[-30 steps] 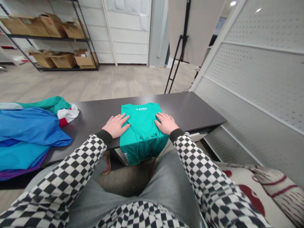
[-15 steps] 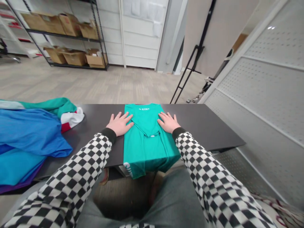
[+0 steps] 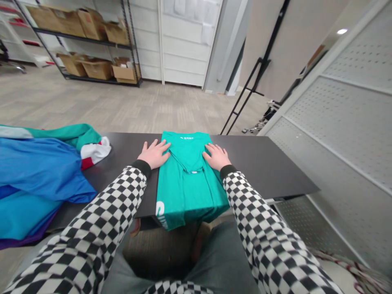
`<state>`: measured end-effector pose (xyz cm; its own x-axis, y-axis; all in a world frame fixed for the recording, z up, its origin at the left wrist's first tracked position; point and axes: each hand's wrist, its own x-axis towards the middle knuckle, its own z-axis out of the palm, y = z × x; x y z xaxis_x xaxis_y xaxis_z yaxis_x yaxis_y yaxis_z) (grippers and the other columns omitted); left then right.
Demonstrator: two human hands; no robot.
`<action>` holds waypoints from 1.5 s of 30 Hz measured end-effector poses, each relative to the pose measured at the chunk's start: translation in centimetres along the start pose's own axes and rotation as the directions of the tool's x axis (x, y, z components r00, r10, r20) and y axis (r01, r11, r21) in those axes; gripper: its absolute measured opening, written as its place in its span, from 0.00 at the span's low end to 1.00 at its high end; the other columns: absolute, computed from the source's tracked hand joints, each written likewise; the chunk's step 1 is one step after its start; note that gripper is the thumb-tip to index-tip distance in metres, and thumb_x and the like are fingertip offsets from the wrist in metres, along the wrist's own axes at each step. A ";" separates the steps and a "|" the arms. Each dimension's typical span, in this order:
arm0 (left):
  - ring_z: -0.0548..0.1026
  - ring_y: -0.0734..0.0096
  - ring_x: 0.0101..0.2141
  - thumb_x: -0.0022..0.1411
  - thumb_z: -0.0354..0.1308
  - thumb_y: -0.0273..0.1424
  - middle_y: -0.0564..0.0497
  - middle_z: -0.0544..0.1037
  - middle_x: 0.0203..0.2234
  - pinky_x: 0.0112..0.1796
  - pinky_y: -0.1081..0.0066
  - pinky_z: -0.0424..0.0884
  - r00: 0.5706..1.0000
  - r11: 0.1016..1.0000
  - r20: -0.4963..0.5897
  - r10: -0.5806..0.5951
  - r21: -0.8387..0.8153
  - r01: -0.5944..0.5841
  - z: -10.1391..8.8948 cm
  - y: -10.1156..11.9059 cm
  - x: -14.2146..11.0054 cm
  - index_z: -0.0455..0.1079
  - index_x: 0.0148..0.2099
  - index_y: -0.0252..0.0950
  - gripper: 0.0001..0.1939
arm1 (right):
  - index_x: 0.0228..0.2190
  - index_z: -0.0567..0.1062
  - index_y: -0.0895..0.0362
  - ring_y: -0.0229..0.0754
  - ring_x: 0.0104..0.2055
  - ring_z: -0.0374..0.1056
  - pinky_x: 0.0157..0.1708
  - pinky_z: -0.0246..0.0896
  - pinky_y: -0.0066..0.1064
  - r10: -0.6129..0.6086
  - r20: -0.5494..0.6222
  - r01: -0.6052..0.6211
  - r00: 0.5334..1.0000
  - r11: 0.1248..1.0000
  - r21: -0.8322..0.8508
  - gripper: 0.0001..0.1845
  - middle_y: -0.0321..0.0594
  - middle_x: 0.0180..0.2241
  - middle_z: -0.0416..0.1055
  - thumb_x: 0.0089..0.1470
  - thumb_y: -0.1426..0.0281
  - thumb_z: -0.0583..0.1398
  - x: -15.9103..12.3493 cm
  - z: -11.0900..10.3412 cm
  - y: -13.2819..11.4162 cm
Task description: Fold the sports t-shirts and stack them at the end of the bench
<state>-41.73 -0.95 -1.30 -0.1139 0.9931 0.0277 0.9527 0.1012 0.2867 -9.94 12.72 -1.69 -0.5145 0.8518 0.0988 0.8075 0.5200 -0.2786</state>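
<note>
A green T-shirt lies on the dark table with its sides and sleeves folded inward. Its lower end hangs over the near table edge, and white lettering shows at the neck and near the bottom left. My left hand rests on the shirt's left edge, fingers spread and flat, partly on the table. Across from it, my right hand lies on the right edge of the shirt with its fingers stretched out. Neither hand grips the cloth.
On the left of the table lies a pile of blue, green and white clothes. A perforated white panel stands to the right. Behind are a shelf with cardboard boxes and a black metal stand.
The view has shifted slightly. Both hands stay at the shirt's sides, my left hand a touch farther out. The hanging lower end of the shirt has shifted slightly left.
</note>
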 end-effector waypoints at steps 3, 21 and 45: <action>0.53 0.44 0.80 0.81 0.42 0.44 0.44 0.59 0.81 0.77 0.35 0.43 0.988 0.999 -0.151 0.033 -0.030 -0.038 -0.4 0.7 -1.4 0.63 0.81 0.37 0.34 | 0.76 0.66 0.53 0.60 0.80 0.55 0.79 0.43 0.66 0.023 -0.104 -0.006 0.994 0.987 0.163 0.36 0.50 0.79 0.59 0.76 0.51 0.51 -0.4 -1.1 0.2; 0.71 0.68 0.24 0.75 0.56 0.40 0.56 0.77 0.22 0.29 0.67 0.61 0.994 0.638 0.109 0.009 -0.766 0.078 10.7 19.8 -25.0 0.79 0.65 0.35 0.24 | 0.37 0.85 0.53 0.48 0.35 0.77 0.37 0.62 0.34 0.265 -0.181 -0.158 0.947 0.877 0.454 0.18 0.43 0.33 0.84 0.71 0.54 0.64 -28.0 3.8 -5.7; 0.70 0.69 0.17 0.71 0.56 0.39 0.51 0.80 0.24 0.23 0.70 0.64 0.855 0.626 0.511 -0.094 -0.637 0.450 14.7 15.3 -23.2 0.75 0.66 0.32 0.27 | 0.41 0.82 0.53 0.46 0.39 0.78 0.40 0.60 0.33 0.137 -0.061 -0.125 0.989 0.976 0.176 0.19 0.42 0.36 0.83 0.77 0.57 0.57 -27.3 3.9 -6.2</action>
<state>-20.38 -21.62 -11.63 -0.0431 0.8694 -0.4923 0.3657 0.4723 0.8020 -2.05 -14.00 -6.39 -0.3803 0.9174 0.1173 0.8017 0.3902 -0.4528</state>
